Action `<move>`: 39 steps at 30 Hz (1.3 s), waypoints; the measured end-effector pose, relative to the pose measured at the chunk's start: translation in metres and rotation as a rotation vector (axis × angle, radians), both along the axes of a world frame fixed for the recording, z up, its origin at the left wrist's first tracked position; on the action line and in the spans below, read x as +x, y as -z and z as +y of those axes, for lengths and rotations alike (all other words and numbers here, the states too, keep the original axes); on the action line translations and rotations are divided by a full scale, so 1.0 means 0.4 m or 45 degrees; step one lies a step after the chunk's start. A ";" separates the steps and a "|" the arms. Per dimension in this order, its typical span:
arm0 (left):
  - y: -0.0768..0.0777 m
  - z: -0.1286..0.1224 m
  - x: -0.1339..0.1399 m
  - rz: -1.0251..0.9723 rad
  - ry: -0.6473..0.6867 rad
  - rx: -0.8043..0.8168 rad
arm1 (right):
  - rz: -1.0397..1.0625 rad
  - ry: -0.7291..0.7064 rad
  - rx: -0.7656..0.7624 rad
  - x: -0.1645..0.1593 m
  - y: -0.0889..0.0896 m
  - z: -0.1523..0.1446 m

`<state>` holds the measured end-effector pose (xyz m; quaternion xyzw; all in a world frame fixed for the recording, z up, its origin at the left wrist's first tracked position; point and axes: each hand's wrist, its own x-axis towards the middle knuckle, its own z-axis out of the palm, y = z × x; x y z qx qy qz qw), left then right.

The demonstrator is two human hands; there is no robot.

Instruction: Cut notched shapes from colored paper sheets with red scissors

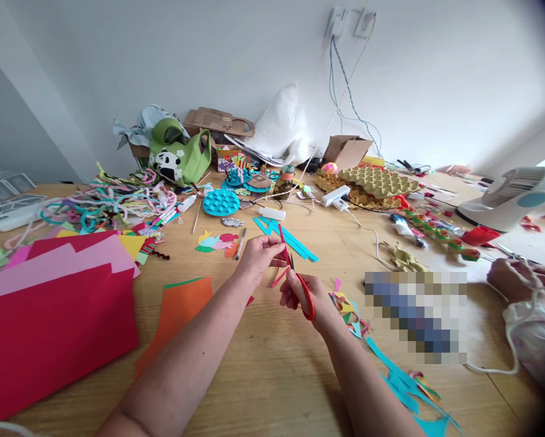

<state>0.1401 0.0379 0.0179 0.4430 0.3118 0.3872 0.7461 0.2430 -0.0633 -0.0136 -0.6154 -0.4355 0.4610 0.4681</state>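
My left hand [262, 258] pinches a narrow red paper strip [281, 235] that stands upright from its fingertips. Red-handled scissors [306, 297] are gripped in my right hand [311, 300], their dark blades pointing up beside the strip. Whether the blades touch the strip I cannot tell. Below my fingers another pinkish-red strip [280, 277] shows on the table. Just beyond my hands lie blue paper strips [295, 243]. Left of them are several fish-shaped paper cutouts [216, 243] and a pen [241, 244]. An orange sheet [181, 315] rests by my left forearm.
Stacked red and pink sheets [54, 340] cover the left. Behind them is a heap of pipe cleaners [104, 200]. Egg trays [372, 182] and a white fan [509, 194] stand back right. Blue scraps [404, 388] lie by my right forearm; another person's hand [511, 280] is far right.
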 end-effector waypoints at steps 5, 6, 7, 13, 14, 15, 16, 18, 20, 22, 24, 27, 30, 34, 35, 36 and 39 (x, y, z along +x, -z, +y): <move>-0.002 -0.001 -0.002 -0.004 0.013 -0.005 | -0.014 0.001 -0.006 0.000 0.000 0.001; -0.002 -0.001 -0.002 -0.008 0.013 -0.009 | -0.019 0.005 -0.010 0.000 0.000 0.001; -0.002 -0.001 -0.003 -0.012 0.014 -0.013 | -0.022 0.011 -0.016 0.000 0.000 0.002; 0.001 0.001 -0.004 0.003 0.020 -0.024 | -0.021 0.033 -0.014 -0.002 -0.001 0.004; 0.002 0.001 -0.004 0.003 0.017 -0.026 | -0.024 0.038 -0.011 -0.003 -0.003 0.003; 0.002 0.001 -0.003 0.004 0.011 -0.028 | -0.027 0.042 -0.008 -0.003 -0.004 0.002; 0.002 0.002 -0.003 0.006 0.004 -0.031 | -0.028 0.046 -0.007 -0.004 -0.006 0.001; 0.000 0.002 -0.003 0.008 -0.014 -0.036 | -0.030 0.043 -0.003 -0.005 -0.008 0.001; -0.002 0.002 -0.003 0.003 -0.028 -0.039 | -0.027 0.036 0.000 -0.007 -0.010 0.001; -0.004 0.001 -0.004 -0.006 -0.038 -0.044 | -0.018 0.034 -0.003 -0.010 -0.010 0.002; -0.007 -0.001 -0.005 -0.005 -0.052 -0.053 | -0.003 0.037 -0.012 -0.013 -0.011 0.004; -0.010 -0.002 -0.005 0.010 -0.075 -0.067 | 0.003 0.042 -0.022 -0.016 -0.013 0.004; -0.007 -0.001 -0.004 0.007 -0.095 -0.071 | 0.000 0.042 -0.023 -0.017 -0.012 0.003; -0.003 0.001 -0.002 -0.007 -0.114 -0.080 | 0.014 0.034 -0.020 -0.019 -0.011 0.001; -0.002 0.001 -0.002 -0.006 -0.117 -0.083 | 0.019 0.032 -0.019 -0.020 -0.011 0.001; -0.002 0.001 -0.002 -0.004 -0.120 -0.086 | 0.020 0.029 -0.020 -0.020 -0.011 0.001; -0.003 -0.001 0.000 0.002 -0.131 -0.102 | 0.007 0.025 -0.023 -0.021 -0.013 0.001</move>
